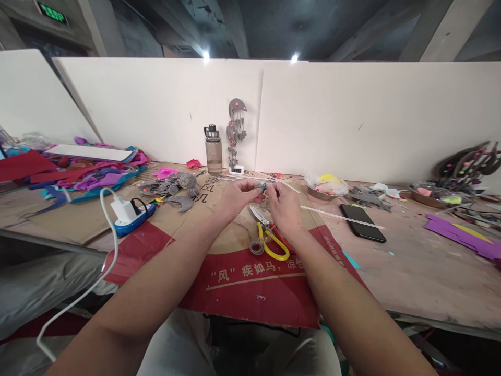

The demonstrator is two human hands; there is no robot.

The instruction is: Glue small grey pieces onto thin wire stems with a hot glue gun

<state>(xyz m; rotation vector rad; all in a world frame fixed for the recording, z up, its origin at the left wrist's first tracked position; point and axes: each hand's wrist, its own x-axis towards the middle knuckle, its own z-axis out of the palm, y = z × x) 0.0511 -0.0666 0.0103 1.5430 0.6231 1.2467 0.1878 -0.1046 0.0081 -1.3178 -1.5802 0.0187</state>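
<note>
My left hand [239, 197] and my right hand [284, 204] meet over the cardboard, fingers closed in a pinch. Between their fingertips is a small grey-green piece [262, 186]; its kind is too small to make out. Just below lie scissors with yellow handles [282, 254], partly under my right hand. A red-handled tool [277, 233] lies against them, mostly hidden by that hand. A small coil of grey cord [257, 247] rests left of the yellow handles. Under all this is a flattened red and brown cardboard sheet [250, 297].
Grey yarn and felt pieces [172, 185] lie left, near a blue power strip [135, 219] with a white cable. A bottle [213, 151] and a hanging moon ornament [237, 122] stand behind. To the right are a black phone [362, 223], a clear rod [340, 215] and a bowl [325, 193].
</note>
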